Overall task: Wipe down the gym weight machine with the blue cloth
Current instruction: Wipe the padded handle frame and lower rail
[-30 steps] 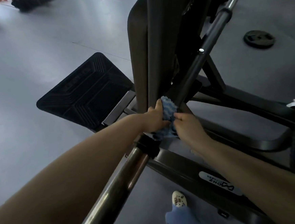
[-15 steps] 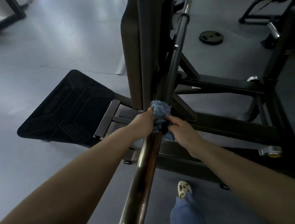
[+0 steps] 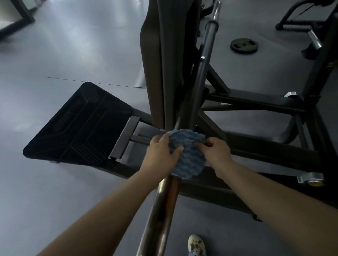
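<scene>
Holding: both hands grip the blue cloth [image 3: 186,154], which is draped over the shiny metal bar [image 3: 157,219] of the weight machine [image 3: 266,148].
Left hand: the left hand [image 3: 160,154] has its thumb curled over the cloth's left edge, with the fingers closed round the cloth behind it.
Right hand: the right hand [image 3: 216,150] pinches the cloth's right edge, its fingers curled in tight.
Cloth: it sits between the two hands, spread over the bar just where the shiny length meets the machine's dark upright parts; its lower edge hangs loose over the bar.
Bar: it runs from the bottom of the view up toward the hands, tilted.
Machine: a tall dark padded upright [image 3: 167,63] stands just beyond the cloth, with a grey tube [image 3: 205,60] slanting up beside it; a black ribbed footplate [image 3: 79,126] lies to the left.
Floor: a grey floor [image 3: 57,55], with a round weight plate [image 3: 243,45] lying flat well beyond the machine.
Person: a pale shoe [image 3: 196,244] shows beneath the right arm.
</scene>
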`<state>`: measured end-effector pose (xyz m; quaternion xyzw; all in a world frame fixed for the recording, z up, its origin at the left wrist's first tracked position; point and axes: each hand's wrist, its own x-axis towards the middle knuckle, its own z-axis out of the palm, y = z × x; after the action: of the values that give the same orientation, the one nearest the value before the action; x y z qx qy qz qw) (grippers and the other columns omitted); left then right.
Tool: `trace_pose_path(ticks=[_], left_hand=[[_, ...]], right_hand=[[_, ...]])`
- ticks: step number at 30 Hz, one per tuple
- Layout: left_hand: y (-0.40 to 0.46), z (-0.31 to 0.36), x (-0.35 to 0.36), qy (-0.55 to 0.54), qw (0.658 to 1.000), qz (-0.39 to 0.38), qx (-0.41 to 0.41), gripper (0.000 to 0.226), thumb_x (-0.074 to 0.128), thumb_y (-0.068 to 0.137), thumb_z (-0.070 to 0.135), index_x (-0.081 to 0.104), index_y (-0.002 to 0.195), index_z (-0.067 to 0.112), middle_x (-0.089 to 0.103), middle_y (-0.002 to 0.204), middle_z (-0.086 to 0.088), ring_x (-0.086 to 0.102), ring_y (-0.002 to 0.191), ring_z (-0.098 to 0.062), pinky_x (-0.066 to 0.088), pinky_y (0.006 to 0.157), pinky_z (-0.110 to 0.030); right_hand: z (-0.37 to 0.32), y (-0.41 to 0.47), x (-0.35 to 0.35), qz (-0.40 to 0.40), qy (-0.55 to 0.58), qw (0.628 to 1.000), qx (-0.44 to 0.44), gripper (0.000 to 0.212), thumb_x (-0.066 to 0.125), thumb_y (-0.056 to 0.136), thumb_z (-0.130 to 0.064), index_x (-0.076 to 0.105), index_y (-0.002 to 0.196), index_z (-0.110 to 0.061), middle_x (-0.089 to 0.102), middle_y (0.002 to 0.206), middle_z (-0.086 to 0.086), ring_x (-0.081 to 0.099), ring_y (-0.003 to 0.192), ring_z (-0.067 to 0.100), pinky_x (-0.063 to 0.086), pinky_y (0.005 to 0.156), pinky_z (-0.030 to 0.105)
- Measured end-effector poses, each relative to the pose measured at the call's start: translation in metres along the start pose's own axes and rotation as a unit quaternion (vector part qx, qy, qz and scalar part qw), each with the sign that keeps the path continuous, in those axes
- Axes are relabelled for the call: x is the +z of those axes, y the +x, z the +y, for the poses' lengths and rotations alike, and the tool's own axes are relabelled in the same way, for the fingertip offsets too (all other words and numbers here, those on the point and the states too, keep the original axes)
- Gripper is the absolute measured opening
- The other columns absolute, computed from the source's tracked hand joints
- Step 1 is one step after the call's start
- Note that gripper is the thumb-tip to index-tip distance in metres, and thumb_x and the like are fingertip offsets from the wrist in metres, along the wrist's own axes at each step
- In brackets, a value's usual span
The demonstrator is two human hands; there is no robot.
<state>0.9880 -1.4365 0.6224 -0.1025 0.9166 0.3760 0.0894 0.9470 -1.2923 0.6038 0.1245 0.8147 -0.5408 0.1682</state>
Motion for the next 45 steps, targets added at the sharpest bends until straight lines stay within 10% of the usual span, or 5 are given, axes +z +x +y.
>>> trace_pose_path(ticks=[5, 17, 22, 30, 45], left_hand=[[0.034, 0.001, 0.019, -0.109, 0.989, -0.050, -0.085, 0.053, 0.050, 0.093, 0.041, 0.033, 0.135, 0.015, 0.057, 0.117, -0.004, 0.050, 0.083, -0.005, 0.038, 0.059, -0.014], [0.057, -0.034, 0.012, -0.398, 0.863, -0.253, -0.180, 0.100, 0.081, 0.049, 0.063, 0.048, 0.130, 0.015, 0.061, 0.124, -0.016, 0.059, 0.113, -0.033, 0.048, 0.096, -0.044], [0.044, -0.039, 0.012, -0.369, 0.886, -0.218, -0.177, 0.078, 0.082, 0.060, 0.049, 0.052, 0.124, 0.015, 0.064, 0.120, -0.010, 0.063, 0.108, -0.027, 0.046, 0.099, -0.048], [0.022, -0.028, 0.017, -0.216, 0.957, -0.171, -0.096, 0.028, 0.057, 0.090, 0.033, 0.052, 0.116, 0.022, 0.062, 0.117, 0.003, 0.060, 0.105, -0.014, 0.044, 0.100, -0.030], [-0.012, -0.026, 0.025, 0.011, 0.983, -0.139, -0.121, 0.082, 0.064, 0.084, 0.041, 0.019, 0.141, 0.005, 0.050, 0.130, -0.007, 0.052, 0.115, -0.022, 0.041, 0.087, -0.027]], right_hand=[[0.003, 0.010, 0.007, -0.002, -0.012, 1.000, 0.021, 0.025, 0.061, 0.090, -0.030, 0.053, 0.108, -0.015, 0.058, 0.111, 0.005, 0.058, 0.094, 0.018, 0.050, 0.077, 0.030], [0.004, 0.025, 0.011, -0.181, 0.006, 0.983, 0.037, 0.039, 0.058, 0.090, -0.037, 0.055, 0.122, -0.013, 0.063, 0.113, 0.004, 0.059, 0.094, 0.015, 0.048, 0.069, 0.024], [0.013, 0.033, 0.000, -0.317, 0.168, 0.908, 0.217, 0.052, 0.068, 0.078, -0.036, 0.047, 0.122, -0.019, 0.053, 0.126, 0.003, 0.048, 0.122, 0.029, 0.036, 0.105, 0.051], [0.022, 0.018, 0.014, -0.280, 0.294, 0.899, 0.166, 0.012, 0.056, 0.092, -0.015, 0.062, 0.101, -0.012, 0.067, 0.099, 0.008, 0.063, 0.092, 0.022, 0.051, 0.085, 0.039], [0.048, -0.042, 0.017, -0.066, 0.076, 0.973, 0.206, 0.042, 0.059, 0.086, -0.019, 0.054, 0.126, -0.007, 0.058, 0.120, 0.017, 0.056, 0.098, 0.025, 0.050, 0.085, 0.040]])
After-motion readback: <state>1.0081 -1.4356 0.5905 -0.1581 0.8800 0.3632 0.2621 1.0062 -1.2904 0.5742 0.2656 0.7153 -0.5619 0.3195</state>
